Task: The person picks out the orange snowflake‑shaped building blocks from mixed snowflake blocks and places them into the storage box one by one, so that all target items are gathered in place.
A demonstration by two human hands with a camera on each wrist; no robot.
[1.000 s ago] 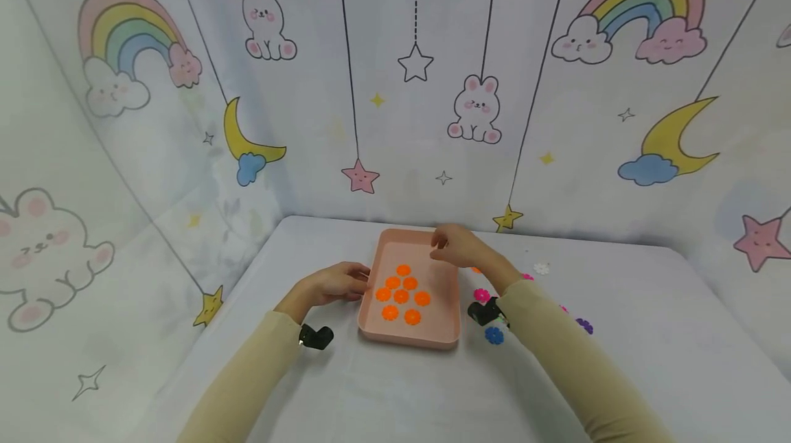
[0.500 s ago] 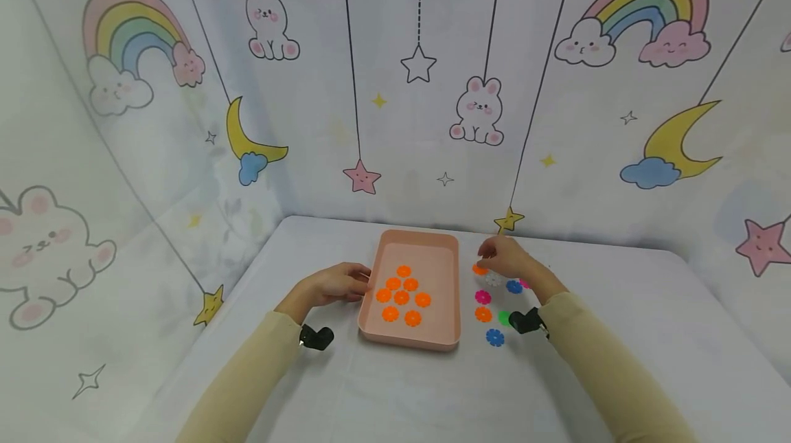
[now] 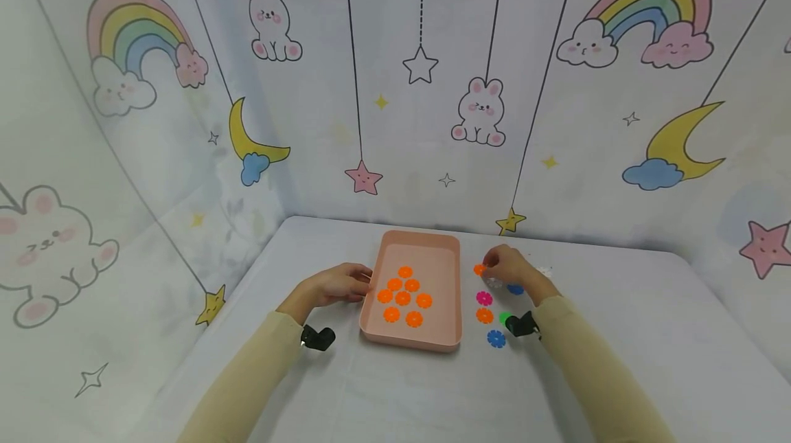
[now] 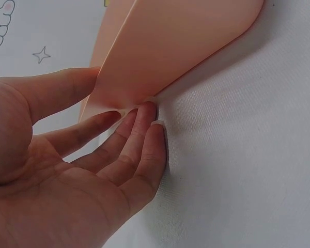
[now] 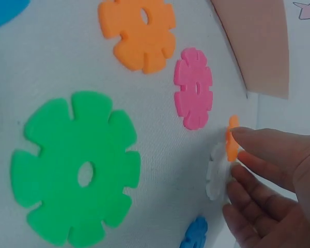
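A pink tray (image 3: 411,343) lies on the table, with several orange notched interlocking discs (image 3: 403,298) flat inside it. At its left wall is my left hand (image 3: 336,284); in the left wrist view the thumb meets the rim and the loosely bent fingers touch the outer wall near its base. To the right of the tray, my right hand (image 3: 509,267) pinches an orange disc (image 5: 232,138) by its edge, thumb on one side and index finger on the other. A clear disc (image 5: 215,173) lies just beside it, partly covered by the hand in the head view.
Loose discs lie right of the tray: pink (image 3: 485,298), orange (image 3: 485,316), green (image 5: 67,170) and blue (image 3: 496,338). Another blue disc (image 5: 195,233) is near the right hand. A patterned curtain (image 3: 420,127) hangs behind the table (image 3: 408,395).
My right hand has moved from over the tray's far right corner to the loose discs on its right, and now pinches an orange one. The left hand has stayed at the tray.
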